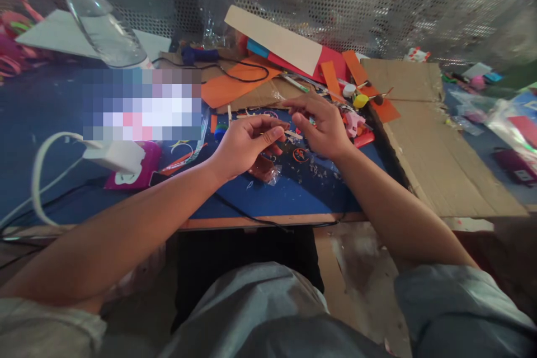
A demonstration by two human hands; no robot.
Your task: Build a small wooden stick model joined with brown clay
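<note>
Over the blue tabletop (235, 198), my left hand (247, 142) is closed in a pinch of thumb and fingers. Something small and brownish seems to be at its fingertips, too small to name. My right hand (321, 123) hovers just to the right, fingers stretched toward the left fingertips and thumb apart, with nothing visible in it. Under the left hand lies a brown piece in clear plastic (263, 169), partly hidden by the fingers. An orange ring (300, 155) and small white scraps (321, 169) lie below the right hand. Beside that hand is a pink plastic piece (353, 123).
A red-capped bottle (104, 28) stands at the left, near a white plug (115, 156) on a magenta power block (149, 165). Orange sheets (235, 84) and a cream sheet (274, 39) lie behind. Cardboard (453, 151) covers the right side. A black cable (247, 214) runs along the front edge.
</note>
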